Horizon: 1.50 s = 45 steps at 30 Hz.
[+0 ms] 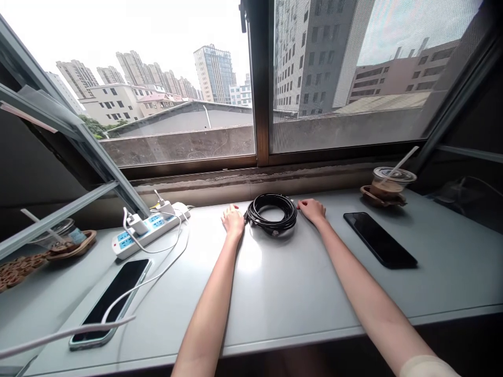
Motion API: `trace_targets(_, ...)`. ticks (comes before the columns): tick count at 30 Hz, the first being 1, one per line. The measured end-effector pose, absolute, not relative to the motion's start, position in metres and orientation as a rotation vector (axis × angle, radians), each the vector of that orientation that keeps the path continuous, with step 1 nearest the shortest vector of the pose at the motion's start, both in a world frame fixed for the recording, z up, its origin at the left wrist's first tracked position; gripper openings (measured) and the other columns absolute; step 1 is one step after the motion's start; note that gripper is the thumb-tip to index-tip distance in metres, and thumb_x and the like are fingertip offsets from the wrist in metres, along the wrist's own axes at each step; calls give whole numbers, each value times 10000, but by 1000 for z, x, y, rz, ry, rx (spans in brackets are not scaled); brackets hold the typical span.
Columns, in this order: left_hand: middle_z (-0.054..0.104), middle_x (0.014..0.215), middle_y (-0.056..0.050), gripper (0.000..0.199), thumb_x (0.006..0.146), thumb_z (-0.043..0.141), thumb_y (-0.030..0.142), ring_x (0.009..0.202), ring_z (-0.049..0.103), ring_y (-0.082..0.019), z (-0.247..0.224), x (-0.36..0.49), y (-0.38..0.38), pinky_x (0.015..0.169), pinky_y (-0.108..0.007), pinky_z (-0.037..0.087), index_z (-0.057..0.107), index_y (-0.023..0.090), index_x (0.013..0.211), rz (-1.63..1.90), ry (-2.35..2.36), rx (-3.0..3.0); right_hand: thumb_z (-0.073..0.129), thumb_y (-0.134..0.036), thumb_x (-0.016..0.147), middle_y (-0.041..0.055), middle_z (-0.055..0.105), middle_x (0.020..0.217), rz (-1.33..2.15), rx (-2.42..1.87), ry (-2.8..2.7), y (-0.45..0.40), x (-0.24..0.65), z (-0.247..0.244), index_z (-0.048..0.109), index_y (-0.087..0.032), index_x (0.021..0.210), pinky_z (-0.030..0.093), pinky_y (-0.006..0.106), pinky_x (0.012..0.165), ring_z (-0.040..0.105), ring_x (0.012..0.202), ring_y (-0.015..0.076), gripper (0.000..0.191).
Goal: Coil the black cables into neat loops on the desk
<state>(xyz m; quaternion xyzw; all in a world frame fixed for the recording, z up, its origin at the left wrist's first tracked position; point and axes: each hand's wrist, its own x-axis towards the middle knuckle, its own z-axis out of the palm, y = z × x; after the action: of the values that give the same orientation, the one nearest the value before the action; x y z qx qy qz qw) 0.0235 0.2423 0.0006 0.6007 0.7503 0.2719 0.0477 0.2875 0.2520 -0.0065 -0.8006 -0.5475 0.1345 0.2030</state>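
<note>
A coiled black cable (295,212) lies on the pale grey desk (275,293), its loops stacked in a ring, with a connector end showing at the front of the coil. My left hand (233,220) rests on the desk just left of the coil, its fingers lying forward and holding nothing. Whether its edge touches the cable I cannot tell. On the coil's right side, my right hand (312,210) lies low on the desk with loosely bent fingers pointing toward the loops. A small gap separates it from the cable, and nothing shows in it.
On the left are a white power strip (147,238) with plugged-in chargers, a phone (113,296) crossed by a white charging cord (157,276), and a drink cup (63,233) behind a metal frame. To the right lie another phone (379,239) and an iced drink cup (393,183). A window backs the desk.
</note>
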Motion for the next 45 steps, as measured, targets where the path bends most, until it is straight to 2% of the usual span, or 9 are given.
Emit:
trace_targets(4,618,1125,-106,243,861,374,138,1114,490,-240,-1,24,245,941,-362,323,578,186,984,775,2295,1846,502,-411,878,62,675,925,339,-2257,-1516,251,286,-4,679,-171,918,450,362,806,609,888,186,301)
trace_targets(8,641,1097,-95,260,857,376,128,1106,494,-233,-1,23,246,925,-355,331,610,197,946,721,2289,1855,471,-389,828,91,705,904,290,-2273,-1501,252,285,-4,741,-238,812,407,310,713,625,908,251,309)
trace_targets(12,667,1019,-112,295,864,361,126,1094,505,-246,-1,24,248,906,-361,338,637,188,948,667,2293,1860,463,-400,795,98,714,901,253,-2287,-1482,253,286,-6,755,-262,822,380,299,667,628,907,278,324)
trace_targets(18,667,1008,-154,349,900,327,191,1066,534,-259,1,25,254,906,-361,342,658,141,997,626,2314,1880,458,-414,788,110,717,887,213,-2299,-1481,254,288,-9,761,-244,838,371,290,645,633,877,273,350)
trace_targets(24,676,996,-141,364,902,324,201,1047,549,-253,2,25,254,896,-353,349,671,157,1002,603,2331,1878,445,-458,795,109,714,895,179,-2319,-1490,254,288,-10,753,-244,891,366,288,634,629,845,268,387)
trace_targets(32,678,992,-147,344,888,346,174,1046,548,-255,3,27,253,888,-346,358,667,128,1002,568,2319,1877,427,-486,808,116,710,880,162,-2340,-1520,254,288,-11,751,-243,865,357,292,623,628,848,285,409)
trace_targets(38,677,1006,-144,337,888,354,175,1064,537,-247,3,27,254,902,-348,353,667,143,1008,543,2317,1858,425,-500,812,123,708,889,132,-2363,-1531,254,287,-11,743,-249,938,355,304,622,626,853,293,424)
trace_targets(45,679,998,-151,345,887,344,175,1057,546,-254,7,28,255,890,-355,364,666,140,1006,489,2312,1866,436,-485,812,134,706,889,123,-2382,-1528,257,285,-10,750,-233,916,355,299,620,628,848,287,416)
